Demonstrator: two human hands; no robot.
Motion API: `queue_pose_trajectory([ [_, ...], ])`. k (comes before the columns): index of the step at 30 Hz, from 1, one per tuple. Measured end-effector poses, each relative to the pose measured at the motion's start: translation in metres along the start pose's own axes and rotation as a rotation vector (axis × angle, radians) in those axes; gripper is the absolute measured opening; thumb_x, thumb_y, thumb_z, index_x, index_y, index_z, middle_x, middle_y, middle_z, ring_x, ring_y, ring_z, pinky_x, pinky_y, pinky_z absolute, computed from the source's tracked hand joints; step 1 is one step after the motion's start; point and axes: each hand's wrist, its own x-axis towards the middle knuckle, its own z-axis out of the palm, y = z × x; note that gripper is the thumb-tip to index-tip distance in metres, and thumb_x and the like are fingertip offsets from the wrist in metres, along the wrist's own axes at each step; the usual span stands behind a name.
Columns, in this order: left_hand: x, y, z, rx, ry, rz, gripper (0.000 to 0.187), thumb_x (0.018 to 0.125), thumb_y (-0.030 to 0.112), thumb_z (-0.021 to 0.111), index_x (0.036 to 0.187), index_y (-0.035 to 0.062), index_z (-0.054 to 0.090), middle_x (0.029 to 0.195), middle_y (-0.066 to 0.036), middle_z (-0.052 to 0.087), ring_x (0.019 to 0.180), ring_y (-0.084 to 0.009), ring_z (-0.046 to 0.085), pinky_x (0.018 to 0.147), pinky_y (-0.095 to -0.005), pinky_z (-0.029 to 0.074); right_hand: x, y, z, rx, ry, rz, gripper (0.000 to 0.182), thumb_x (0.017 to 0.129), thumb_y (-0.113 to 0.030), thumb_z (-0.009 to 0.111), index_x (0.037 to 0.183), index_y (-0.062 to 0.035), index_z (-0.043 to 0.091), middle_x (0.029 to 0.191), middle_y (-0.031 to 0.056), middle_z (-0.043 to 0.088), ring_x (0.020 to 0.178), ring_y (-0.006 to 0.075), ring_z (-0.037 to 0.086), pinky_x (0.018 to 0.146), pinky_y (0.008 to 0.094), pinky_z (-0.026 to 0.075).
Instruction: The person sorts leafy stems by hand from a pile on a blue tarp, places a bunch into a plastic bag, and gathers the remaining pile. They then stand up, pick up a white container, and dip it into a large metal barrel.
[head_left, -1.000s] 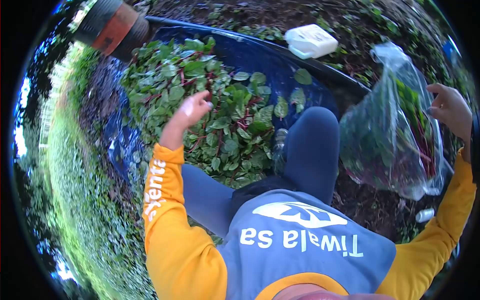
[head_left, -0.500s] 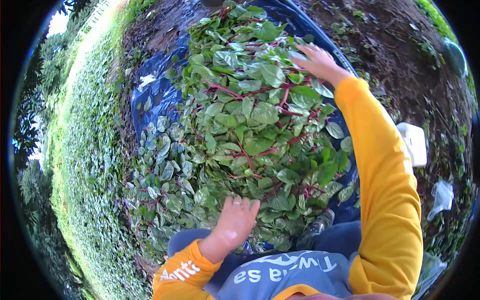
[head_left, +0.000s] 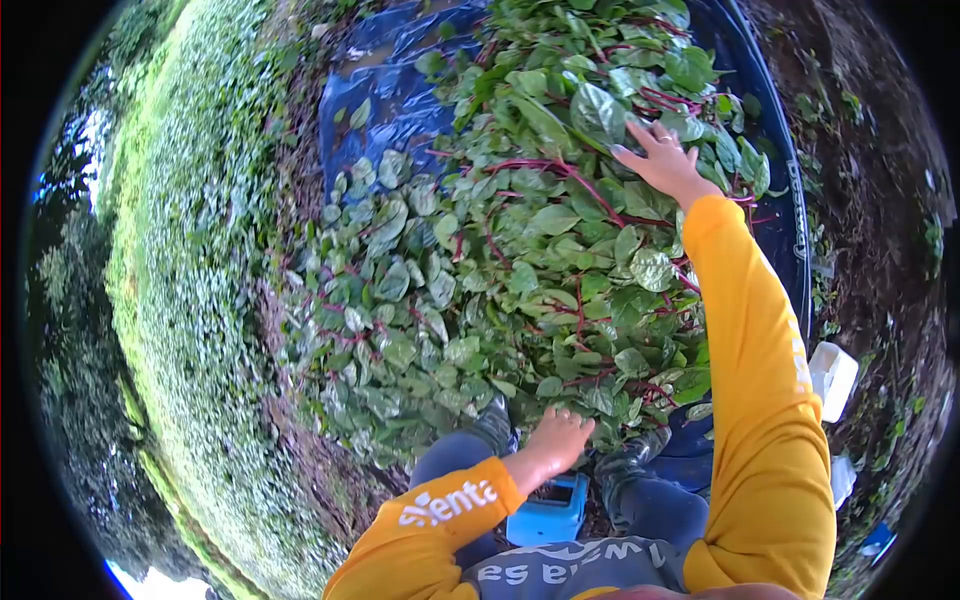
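A thick heap of leafy greens with dark pink stems [head_left: 560,220] covers the blue plastic sheet [head_left: 390,85]. Over the heap's far right part, my right hand [head_left: 665,165] lies open on the leaves, fingers spread and closing on nothing. Near my knees, my left hand [head_left: 555,442] hovers at the heap's near edge, fingers loosely extended and thumb apart, with nothing visible in it. Just below that hand is a light blue plastic container [head_left: 547,515] between my legs. Its contents are too dark to make out.
My boots [head_left: 632,470] stand against the near edge of the heap. To the right, a white plastic container [head_left: 832,380] and a clear plastic bag [head_left: 843,480] lie on bare soil [head_left: 880,250]. Dense green plants [head_left: 200,300] grow along the left.
The view has shifted, bringing the light blue container into sight. My right hand has moved nearer across the heap, and my left hand has moved right, above the container.
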Motion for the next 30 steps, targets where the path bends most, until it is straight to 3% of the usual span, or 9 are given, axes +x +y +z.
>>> queue_pose_trajectory([
  [2, -0.011, -0.009, 0.014, -0.001, -0.037, -0.078, 0.055, 0.091, 0.026, 0.064, 0.141, 0.0083, 0.048, 0.125, -0.016, 0.060, 0.117, -0.0341, 0.056, 0.102, -0.0493, 0.039, -0.045, -0.013, -0.016, -0.011, 0.337, -0.203, 0.065, 0.092, -0.054, 0.058, 0.150, -0.0256, 0.044, 0.157, 0.0176, 0.035, 0.149, 0.0379, 0.024, 0.119, 0.0557, 0.014],
  [6, -0.072, 0.001, -0.004, -0.155, 0.378, -0.018, 0.053, 0.091, 0.021, 0.064, 0.141, 0.0083, 0.049, 0.133, -0.016, 0.056, 0.122, -0.0351, 0.055, 0.105, -0.0493, 0.038, -0.199, -0.010, -0.014, 0.158, 0.306, -0.084, 0.061, 0.090, -0.038, 0.067, 0.144, -0.0156, 0.049, 0.146, 0.0176, 0.047, 0.138, 0.0376, 0.040, 0.114, 0.0513, 0.026],
  [10, -0.190, -0.025, -0.071, -0.344, 0.638, -0.134, 0.052, 0.089, 0.017, 0.063, 0.138, 0.0075, 0.051, 0.134, -0.017, 0.056, 0.123, -0.0348, 0.054, 0.104, -0.0485, 0.042, -0.430, 0.030, -0.048, -0.124, -0.694, 0.219, 0.055, 0.082, -0.037, 0.069, 0.130, -0.0109, 0.060, 0.135, 0.0169, 0.059, 0.127, 0.0355, 0.053, 0.105, 0.0498, 0.041],
  [12, -0.273, -0.057, -0.089, -0.434, 0.658, -0.307, 0.053, 0.086, 0.017, 0.064, 0.137, 0.0071, 0.053, 0.134, -0.020, 0.056, 0.125, -0.0362, 0.053, 0.103, -0.0494, 0.044, -0.565, 0.089, -0.032, -0.431, -1.372, -0.055, 0.036, 0.088, -0.033, 0.064, 0.117, -0.0110, 0.068, 0.114, 0.0165, 0.069, 0.110, 0.0321, 0.065, 0.090, 0.0429, 0.054],
  [15, -0.411, -0.110, -0.065, -0.302, 0.454, -0.605, 0.056, 0.080, 0.020, 0.068, 0.134, 0.0087, 0.055, 0.131, -0.025, 0.057, 0.125, -0.0401, 0.052, 0.102, -0.0501, 0.045, -0.641, 0.069, -0.089, -0.233, -1.503, 0.070, 0.032, 0.089, -0.033, 0.063, 0.112, -0.0117, 0.068, 0.100, 0.0131, 0.067, 0.097, 0.0298, 0.067, 0.081, 0.0421, 0.055],
  [21, -0.599, -0.222, -0.151, -0.395, 0.072, -1.172, 0.061, 0.083, 0.036, 0.068, 0.138, 0.0129, 0.056, 0.131, -0.030, 0.056, 0.125, -0.0438, 0.052, 0.104, -0.0466, 0.045, -0.562, 0.056, -0.067, -0.219, -0.671, -0.378, 0.028, 0.094, -0.037, 0.056, 0.092, -0.0109, 0.066, 0.070, 0.0061, 0.062, 0.064, 0.0246, 0.066, 0.061, 0.0402, 0.054],
  [23, -0.626, -0.296, -0.105, -0.094, 0.393, -1.246, 0.061, 0.083, 0.040, 0.069, 0.136, 0.0111, 0.058, 0.122, -0.030, 0.062, 0.117, -0.0440, 0.059, 0.100, -0.0478, 0.047, -0.463, -0.021, -0.103, 0.156, -0.946, 0.460, 0.037, 0.093, -0.046, 0.053, 0.095, -0.0099, 0.061, 0.085, 0.0061, 0.063, 0.070, 0.0220, 0.064, 0.053, 0.0416, 0.048],
  [29, -0.556, -0.395, -0.340, -0.401, 0.681, -0.736, 0.060, 0.086, 0.034, 0.069, 0.134, -0.0002, 0.057, 0.128, -0.026, 0.061, 0.122, -0.0400, 0.056, 0.107, -0.0429, 0.042, -0.332, -0.103, -0.146, 0.498, -0.661, 0.651, 0.038, 0.092, -0.047, 0.053, 0.105, -0.0122, 0.062, 0.085, 0.0013, 0.062, 0.071, 0.0175, 0.061, 0.053, 0.0382, 0.048],
  [30, -0.541, -0.391, -0.400, -0.341, 0.743, -0.666, 0.056, 0.087, 0.031, 0.069, 0.133, -0.0003, 0.058, 0.128, -0.025, 0.061, 0.121, -0.0400, 0.057, 0.106, -0.0427, 0.043, -0.318, -0.089, -0.131, 0.254, -0.727, 0.395, 0.043, 0.092, -0.048, 0.053, 0.104, -0.0080, 0.065, 0.087, 0.0081, 0.067, 0.077, 0.0242, 0.065, 0.063, 0.0416, 0.050],
])
